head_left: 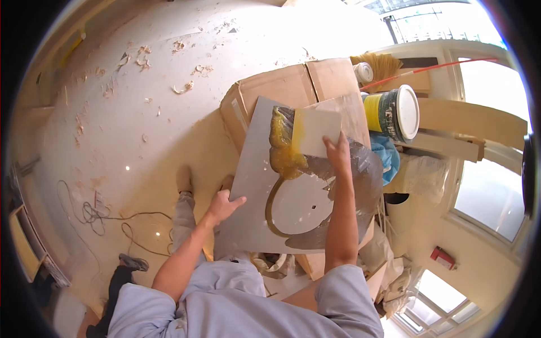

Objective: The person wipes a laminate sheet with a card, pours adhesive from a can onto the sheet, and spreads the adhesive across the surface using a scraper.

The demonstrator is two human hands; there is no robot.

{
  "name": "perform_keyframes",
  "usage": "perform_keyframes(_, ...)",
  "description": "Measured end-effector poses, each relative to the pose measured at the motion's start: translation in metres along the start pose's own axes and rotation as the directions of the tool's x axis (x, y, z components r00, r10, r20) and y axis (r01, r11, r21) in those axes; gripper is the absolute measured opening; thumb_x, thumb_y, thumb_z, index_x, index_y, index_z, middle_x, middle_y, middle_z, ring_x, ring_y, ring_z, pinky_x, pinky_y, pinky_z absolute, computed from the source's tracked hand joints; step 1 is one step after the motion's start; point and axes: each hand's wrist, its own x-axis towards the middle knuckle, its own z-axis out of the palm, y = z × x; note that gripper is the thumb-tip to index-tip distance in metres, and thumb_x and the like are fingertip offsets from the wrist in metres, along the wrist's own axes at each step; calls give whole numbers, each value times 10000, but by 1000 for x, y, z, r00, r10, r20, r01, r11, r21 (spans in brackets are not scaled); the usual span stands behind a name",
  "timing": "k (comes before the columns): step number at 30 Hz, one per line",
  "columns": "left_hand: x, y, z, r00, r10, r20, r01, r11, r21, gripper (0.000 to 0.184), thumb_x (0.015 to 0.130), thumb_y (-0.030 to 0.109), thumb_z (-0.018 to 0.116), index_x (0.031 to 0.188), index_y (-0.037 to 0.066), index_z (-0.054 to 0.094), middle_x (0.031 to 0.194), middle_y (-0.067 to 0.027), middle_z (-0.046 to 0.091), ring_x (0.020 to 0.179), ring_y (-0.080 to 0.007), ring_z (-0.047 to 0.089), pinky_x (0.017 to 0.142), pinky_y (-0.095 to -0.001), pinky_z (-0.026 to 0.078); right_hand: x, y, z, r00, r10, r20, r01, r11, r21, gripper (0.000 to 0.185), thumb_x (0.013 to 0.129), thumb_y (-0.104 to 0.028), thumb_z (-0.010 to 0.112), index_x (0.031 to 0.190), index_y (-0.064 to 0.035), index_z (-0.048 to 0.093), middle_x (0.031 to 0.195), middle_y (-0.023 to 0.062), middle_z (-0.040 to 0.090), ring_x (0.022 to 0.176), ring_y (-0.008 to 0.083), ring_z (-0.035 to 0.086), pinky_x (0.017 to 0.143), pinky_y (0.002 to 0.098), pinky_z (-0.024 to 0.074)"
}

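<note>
Pale floor spreads out to the left of the left hand, scattered with wood shavings farther off, while a dark cable lies in loops to that hand's left. Windows brighten the wall well to the right of the right hand, and a red box is fixed to that wall, lower down and nearer the person. Just ahead of both hands stands a cardboard box, and to the right of the right hand is a bucket with a white lid, tipped in this view so that its lid faces right. Between the hands, over the near part of the cardboard box, lies a grey board; its left edge runs away from the left hand, leaning slightly right. That hand is closed on this edge, thumb on top, the other fingers mostly hidden. Fingers bent, the right hand grips a flat, pale spreader by its right side. Being nearly square, the spreader shows no clear long axis; its yellow-coated edge points left, against thick yellow-brown paste just left of the right hand.
</note>
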Motion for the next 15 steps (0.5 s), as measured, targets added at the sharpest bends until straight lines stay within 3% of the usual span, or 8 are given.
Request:
perform_keyframes(1, 11, -1, -2, 991, -96, 88, 98, 995, -15, 398, 850, 299, 642, 1008, -64, 600, 899, -183, 665, 767, -244, 619, 743, -364, 483, -8, 5, 0, 1000, 21, 6, -21, 1000, -5, 368, 834, -124, 641, 1155, 24, 535, 1034, 222, 626, 961, 322, 605, 847, 373, 460)
perform_keyframes(4, 32, 10, 9, 964, 228, -136, -237, 970, -54, 423, 853, 330, 642, 1025, -56, 610, 877, -168, 667, 762, -205, 612, 731, -361, 484, -26, 16, 5, 997, 73, -20, -72, 996, 48, 359, 858, -117, 626, 1163, 44, 524, 1042, 175, 627, 942, 242, 599, 861, 331, 455)
perform_keyframes(7, 8, 31, 9, 994, 77, -79, -77, 997, -8, 442, 850, 367, 643, 1001, -48, 620, 841, -164, 668, 738, -220, 614, 716, -355, 484, -41, 24, 1, 987, 142, -78, -126, 976, 177, 358, 865, -109, 620, 1171, 44, 517, 1057, 160, 619, 952, 237, 593, 869, 329, 450)
perform_keyframes(9, -6, -3, 31, 968, 152, -201, -157, 987, -12, 438, 858, 373, 634, 993, -44, 623, 819, -165, 664, 725, -231, 614, 707, -349, 483, -50, 34, 2, 972, 224, -66, -200, 943, 266, 367, 862, -108, 623, 1177, 46, 511, 1063, 155, 618, 956, 233, 594, 866, 335, 450)
perform_keyframes(10, -11, -15, 40, 947, 187, -262, -197, 980, -11, 437, 862, 376, 630, 988, -42, 625, 808, -166, 663, 719, -236, 614, 702, -346, 483, -50, 29, 6, 985, 146, -93, -123, 970, 211, 355, 852, -103, 622, 1162, 36, 517, 1049, 171, 623, 950, 263, 601, 859, 347, 454)
perform_keyframes(12, -22, -5, 43, 970, 69, -234, -83, 995, -51, 445, 865, 397, 622, 949, -40, 627, 757, -172, 643, 675, -260, 597, 666, -358, 470, -43, 4, 21, 992, -11, -128, 23, 996, 87, 332, 833, -94, 620, 1133, 17, 530, 1022, 204, 633, 938, 323, 617, 844, 371, 461)
perform_keyframes(15, -27, -4, 44, 973, -12, -232, 2, 999, -44, 470, 849, 433, 628, 892, -35, 632, 723, -165, 631, 675, -266, 598, 654, -379, 458, -30, -62, 43, 997, 7, -77, -10, 999, -40, 334, 829, -75, 613, 1143, 7, 535, 1025, 201, 641, 929, 323, 627, 842, 383, 469)
